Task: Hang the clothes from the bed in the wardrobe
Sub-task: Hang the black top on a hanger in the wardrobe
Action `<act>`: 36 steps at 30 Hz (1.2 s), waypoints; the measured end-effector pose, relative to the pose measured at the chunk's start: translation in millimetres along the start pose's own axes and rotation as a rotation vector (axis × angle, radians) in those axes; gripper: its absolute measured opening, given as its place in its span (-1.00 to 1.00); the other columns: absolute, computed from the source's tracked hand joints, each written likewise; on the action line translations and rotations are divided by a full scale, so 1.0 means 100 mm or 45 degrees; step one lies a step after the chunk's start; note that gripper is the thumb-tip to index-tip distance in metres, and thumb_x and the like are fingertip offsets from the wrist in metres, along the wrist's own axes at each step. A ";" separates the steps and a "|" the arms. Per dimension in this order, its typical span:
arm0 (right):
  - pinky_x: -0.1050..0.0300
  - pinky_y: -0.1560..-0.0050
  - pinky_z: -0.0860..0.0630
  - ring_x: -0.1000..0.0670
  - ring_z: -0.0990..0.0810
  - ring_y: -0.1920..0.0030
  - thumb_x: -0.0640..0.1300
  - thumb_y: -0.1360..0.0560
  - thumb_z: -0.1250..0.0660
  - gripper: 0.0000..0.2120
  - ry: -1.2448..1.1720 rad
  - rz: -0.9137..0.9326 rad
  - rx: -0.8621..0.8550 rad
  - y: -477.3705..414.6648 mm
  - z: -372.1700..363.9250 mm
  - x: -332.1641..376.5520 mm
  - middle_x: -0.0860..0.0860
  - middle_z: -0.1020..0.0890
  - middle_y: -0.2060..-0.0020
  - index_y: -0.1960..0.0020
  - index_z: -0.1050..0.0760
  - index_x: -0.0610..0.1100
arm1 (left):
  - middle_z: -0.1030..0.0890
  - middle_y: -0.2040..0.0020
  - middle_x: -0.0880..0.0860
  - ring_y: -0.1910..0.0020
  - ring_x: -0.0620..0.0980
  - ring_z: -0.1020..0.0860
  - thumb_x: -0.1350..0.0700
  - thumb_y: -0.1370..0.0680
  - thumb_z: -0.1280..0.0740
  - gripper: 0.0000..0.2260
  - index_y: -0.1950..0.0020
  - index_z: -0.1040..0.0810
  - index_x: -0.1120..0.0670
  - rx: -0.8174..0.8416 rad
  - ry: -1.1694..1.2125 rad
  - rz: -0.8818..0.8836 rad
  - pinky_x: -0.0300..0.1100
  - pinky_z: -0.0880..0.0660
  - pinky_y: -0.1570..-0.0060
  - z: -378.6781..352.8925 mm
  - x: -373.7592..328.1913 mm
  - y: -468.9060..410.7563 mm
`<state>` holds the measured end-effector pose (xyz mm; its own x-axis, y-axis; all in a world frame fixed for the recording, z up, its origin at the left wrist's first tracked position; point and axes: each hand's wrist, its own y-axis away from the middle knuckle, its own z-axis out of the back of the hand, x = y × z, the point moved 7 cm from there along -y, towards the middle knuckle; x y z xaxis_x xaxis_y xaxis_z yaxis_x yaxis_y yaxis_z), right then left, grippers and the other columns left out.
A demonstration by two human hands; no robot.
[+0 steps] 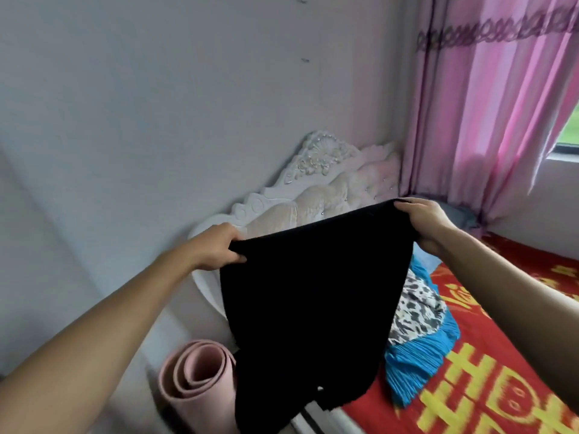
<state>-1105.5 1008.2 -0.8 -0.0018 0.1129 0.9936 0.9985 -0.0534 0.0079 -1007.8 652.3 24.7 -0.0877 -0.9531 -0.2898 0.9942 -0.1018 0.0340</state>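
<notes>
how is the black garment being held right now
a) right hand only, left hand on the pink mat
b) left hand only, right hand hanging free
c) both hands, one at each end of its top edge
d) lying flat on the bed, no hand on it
c: the left hand and the right hand each grip one end of the top edge of the black garment, which hangs spread between them above the bed.
</notes>
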 end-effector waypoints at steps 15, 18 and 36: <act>0.27 0.27 -0.53 0.06 -0.66 0.27 -0.05 -0.50 -0.41 -0.80 0.404 -0.062 1.047 1.41 -0.70 -0.27 -0.03 -0.69 0.25 0.06 -0.62 -0.20 | -0.55 0.35 -0.01 0.37 -0.07 -0.52 -0.06 -0.38 -0.51 -0.71 0.22 -0.51 0.11 -0.567 0.708 0.532 -0.18 -0.43 0.30 -0.09 -0.45 2.40; 0.23 0.25 -0.49 0.02 -0.62 0.26 -0.04 -0.50 -0.43 -0.77 0.520 0.120 1.099 1.78 -1.09 -0.22 -0.05 -0.66 0.28 0.11 -0.64 -0.23 | -0.58 0.27 0.06 0.34 -0.03 -0.54 -0.09 -0.16 -0.47 -0.64 0.20 -0.51 0.09 -0.490 0.572 0.642 -0.17 -0.47 0.26 0.03 -0.39 3.11; 0.19 0.38 -0.48 0.01 -0.54 0.44 0.01 -0.54 -0.37 -0.67 0.244 0.131 1.118 4.67 -2.85 -0.13 -0.07 -0.53 0.43 0.28 -0.55 -0.19 | -0.64 0.03 0.28 0.05 0.21 -0.62 0.24 -0.61 -0.13 -0.76 -0.06 -0.58 0.29 -1.063 0.811 1.144 -0.06 -0.51 0.01 0.07 0.43 7.15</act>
<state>-654.9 698.8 22.1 0.1593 -0.0218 0.9870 0.6759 0.7311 -0.0930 -301.2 536.4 42.9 0.4157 -0.2831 -0.8643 0.4555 0.8874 -0.0716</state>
